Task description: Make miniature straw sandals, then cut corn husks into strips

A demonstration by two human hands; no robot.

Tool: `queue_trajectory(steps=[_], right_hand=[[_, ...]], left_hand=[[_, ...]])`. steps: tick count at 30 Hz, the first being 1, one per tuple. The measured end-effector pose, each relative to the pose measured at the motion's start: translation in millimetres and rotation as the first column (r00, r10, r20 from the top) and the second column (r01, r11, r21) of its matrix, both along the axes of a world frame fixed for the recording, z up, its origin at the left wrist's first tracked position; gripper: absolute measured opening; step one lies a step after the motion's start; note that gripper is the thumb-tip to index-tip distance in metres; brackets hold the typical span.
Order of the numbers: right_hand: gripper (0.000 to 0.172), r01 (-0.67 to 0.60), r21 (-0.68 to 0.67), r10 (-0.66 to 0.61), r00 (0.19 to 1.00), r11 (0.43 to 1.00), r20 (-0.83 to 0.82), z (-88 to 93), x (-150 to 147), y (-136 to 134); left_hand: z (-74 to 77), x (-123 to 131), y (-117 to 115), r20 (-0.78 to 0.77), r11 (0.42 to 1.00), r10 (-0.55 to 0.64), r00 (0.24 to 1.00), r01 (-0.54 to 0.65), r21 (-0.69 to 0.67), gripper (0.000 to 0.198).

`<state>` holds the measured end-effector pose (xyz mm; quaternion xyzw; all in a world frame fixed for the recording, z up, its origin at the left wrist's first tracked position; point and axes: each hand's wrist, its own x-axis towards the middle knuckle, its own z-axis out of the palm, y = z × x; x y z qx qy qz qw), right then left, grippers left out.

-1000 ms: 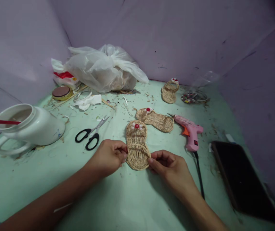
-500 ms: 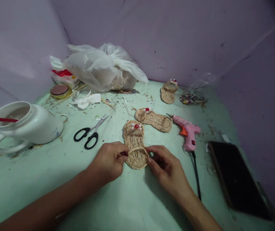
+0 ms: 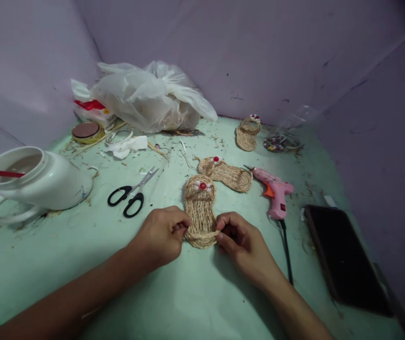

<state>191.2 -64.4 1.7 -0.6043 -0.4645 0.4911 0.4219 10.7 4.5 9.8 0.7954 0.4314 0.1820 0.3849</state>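
A small woven straw sandal (image 3: 201,208) lies on the table, its toe pointing away from me. White beads and one red bead decorate its front strap, and a braided heel strap (image 3: 202,236) crosses the near end. At the left edge of that end, my left hand (image 3: 163,235) pinches the strap with curled fingers. My right hand (image 3: 239,238) grips the strap's right side between thumb and fingertips. Just beyond lies a second straw sandal (image 3: 227,174), turned sideways, with a similar beaded strap. The fingertips partly hide both strap ends.
Scissors (image 3: 131,193) and a white jug (image 3: 42,182) stand left; a pink glue gun (image 3: 275,191) and dark phone (image 3: 346,259) lie right. At the back are a plastic bag (image 3: 152,99), another straw sandal (image 3: 247,134), beads (image 3: 276,143) and a tape roll (image 3: 87,132).
The heel strap has moved down toward the sandal's near edge. The sandal's toe end has shifted slightly right. Both hands keep their pinch, and the right fingers are a little more curled.
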Motion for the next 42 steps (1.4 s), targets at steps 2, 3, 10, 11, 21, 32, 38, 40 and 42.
queue_trajectory(steps=[2, 3, 10, 11, 21, 32, 38, 40, 42], right_hand=[[0.009, 0.027, -0.026, -0.028, 0.998, 0.999, -0.063, 0.7, -1, 0], [0.011, 0.048, -0.054, -0.053, 0.993, 0.997, -0.102, 1.2, -2, 1], [0.030, 0.151, -0.190, -0.189, 0.961, 0.970, -0.201, 6.5, -1, 4], [0.030, 0.153, -0.189, -0.190, 0.962, 0.970, -0.198, 6.6, -1, 4], [0.016, 0.048, 0.005, -0.049, 0.995, 0.999, 0.085, 2.9, 2, 0], [0.011, -0.063, 0.313, -0.087, 0.892, 0.948, 0.444, 4.6, -7, 0], [0.013, -0.011, 0.341, -0.169, 0.854, 0.940, 0.493, -3.1, -9, -1], [0.013, -0.004, 0.334, -0.171, 0.853, 0.943, 0.494, -3.3, -10, -2], [0.012, -0.019, 0.351, -0.179, 0.834, 0.936, 0.523, -1.1, -11, -3]], left_hand=[[1.7, 1, 1, 0.000, 0.999, 0.013, 1.000, -0.013, -0.050, 0.017], [2.9, 1, 2, -0.002, 0.994, 0.035, 0.999, -0.035, -0.104, 0.014], [6.4, 2, 8, -0.020, 0.907, 0.151, 0.988, -0.146, -0.396, 0.009], [6.2, 2, 8, -0.013, 0.912, 0.143, 0.990, -0.137, -0.386, 0.009], [3.9, 1, 5, -0.031, 0.954, 0.089, 0.996, -0.094, -0.286, 0.011], [8.6, 2, 4, -0.073, 0.995, 0.013, 0.997, -0.020, -0.094, 0.011], [7.1, 4, 3, -0.055, 0.999, 0.002, 0.998, -0.005, -0.045, 0.015], [6.8, 4, 3, -0.045, 0.998, 0.011, 0.999, -0.013, -0.055, 0.015], [6.7, 4, 3, -0.038, 0.998, 0.011, 0.999, -0.013, -0.056, 0.016]])
